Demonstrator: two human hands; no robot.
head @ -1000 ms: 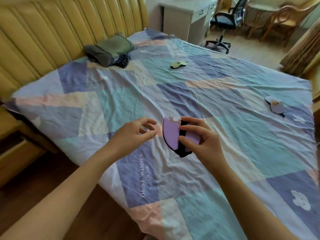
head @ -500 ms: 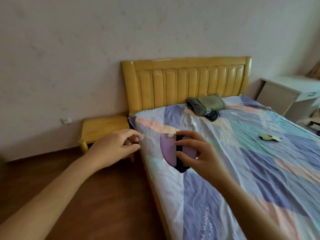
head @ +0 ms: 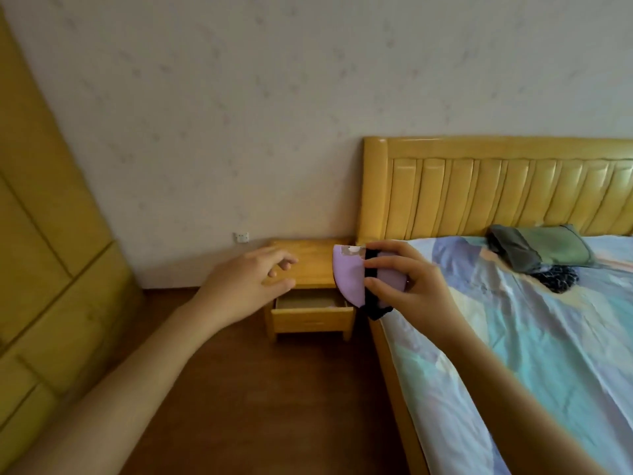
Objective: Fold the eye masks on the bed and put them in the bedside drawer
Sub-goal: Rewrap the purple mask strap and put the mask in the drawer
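Observation:
My right hand (head: 407, 286) grips a folded purple eye mask (head: 349, 279) with a black strap, held in the air at the bed's left edge, near the headboard. The wooden bedside table (head: 308, 265) stands just beyond, and its drawer (head: 311, 318) is pulled open below the mask and to its left. Something pale lies inside the drawer, mostly hidden. My left hand (head: 246, 286) hovers empty above the drawer, fingers spread. The bed (head: 548, 337) with its patchwork sheet fills the right side.
A yellow headboard (head: 496, 190) backs the bed. Folded grey-green cloth (head: 541, 248) over a dark patterned piece lies near the headboard. A yellow wardrobe (head: 44, 269) stands at the far left. Brown wooden floor (head: 274, 389) lies between wardrobe and bed. A wall socket (head: 241, 237) sits low on the wall.
My view has swung left from the bed to the bedside table. Both hands moved toward the open drawer, the right still holding the folded purple mask, and the left hand's fingers have spread.

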